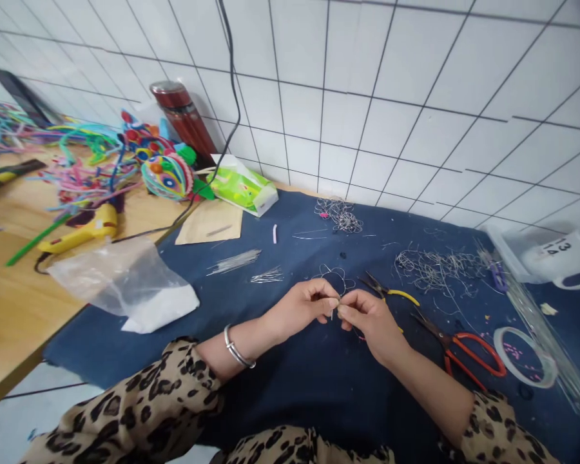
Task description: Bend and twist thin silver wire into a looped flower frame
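Observation:
My left hand [305, 307] and my right hand [370, 318] meet fingertip to fingertip over the dark blue cloth [290, 380]. Both are pinched on a thin piece of silver wire [334, 305] held between them. Just behind the fingers lies a looped wire flower shape [335, 277]. Yellow-handled pliers [389, 290] lie right behind my right hand. Red-handled scissors [464, 348] lie to its right. A silver bangle sits on my left wrist.
Piles of cut wire [435, 265] and a wire tangle [341, 216] lie at the back. A clear plastic bag [125, 280], yellow glue gun [84, 233], colourful pipe-cleaner crafts [167, 175] and green tissue pack [244, 187] sit left. A tape ring [524, 357] and clear container [551, 254] are right.

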The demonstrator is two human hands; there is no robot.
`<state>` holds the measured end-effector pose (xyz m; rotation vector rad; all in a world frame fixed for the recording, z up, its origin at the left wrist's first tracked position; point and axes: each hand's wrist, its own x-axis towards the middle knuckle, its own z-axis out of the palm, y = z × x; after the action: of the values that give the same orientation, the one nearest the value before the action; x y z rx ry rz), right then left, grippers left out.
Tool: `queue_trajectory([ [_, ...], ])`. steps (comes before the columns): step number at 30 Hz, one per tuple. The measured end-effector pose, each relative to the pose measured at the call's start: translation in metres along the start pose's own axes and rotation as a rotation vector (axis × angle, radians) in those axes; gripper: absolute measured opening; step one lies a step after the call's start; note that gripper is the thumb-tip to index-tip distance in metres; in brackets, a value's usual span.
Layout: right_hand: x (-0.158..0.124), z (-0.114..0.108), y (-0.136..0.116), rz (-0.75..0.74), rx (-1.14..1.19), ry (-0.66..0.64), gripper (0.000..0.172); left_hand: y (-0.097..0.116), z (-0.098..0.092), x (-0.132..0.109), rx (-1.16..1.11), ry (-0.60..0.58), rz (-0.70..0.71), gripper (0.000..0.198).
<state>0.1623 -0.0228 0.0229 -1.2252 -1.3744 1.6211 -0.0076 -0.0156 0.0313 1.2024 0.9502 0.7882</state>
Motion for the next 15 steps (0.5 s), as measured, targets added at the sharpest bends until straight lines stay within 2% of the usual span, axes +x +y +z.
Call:
queue_trajectory([
  [2,0.001,-0.003,-0.002,0.047,-0.082,-0.031,0.011,0.010,-0.015,0.000,0.216,-0.052,0.073,0.013],
  [4,0.002,-0.005,-0.003,0.080,-0.195,-0.059,0.010,0.023,-0.034,-0.001,0.534,-0.028,0.218,0.012],
  [6,0.001,-0.004,-0.003,0.060,-0.338,-0.070,0.010,0.034,-0.057,-0.004,0.874,0.011,0.282,0.015],
  [8,0.001,-0.002,-0.002,-0.023,-0.483,-0.044,0.011,0.042,-0.082,-0.009,1.193,0.199,0.220,0.018],
  [10,0.000,0.000,0.000,-0.119,-0.597,-0.001,0.014,0.045,-0.108,-0.013,1.427,0.356,0.072,0.020],
  [13,-0.001,0.002,0.000,-0.189,-0.678,0.031,0.017,0.039,-0.140,-0.016,1.620,0.415,-0.110,0.021],
  [15,-0.001,0.002,0.000,-0.194,-0.687,0.028,0.017,0.032,-0.155,-0.015,1.649,0.360,-0.172,0.021],
])
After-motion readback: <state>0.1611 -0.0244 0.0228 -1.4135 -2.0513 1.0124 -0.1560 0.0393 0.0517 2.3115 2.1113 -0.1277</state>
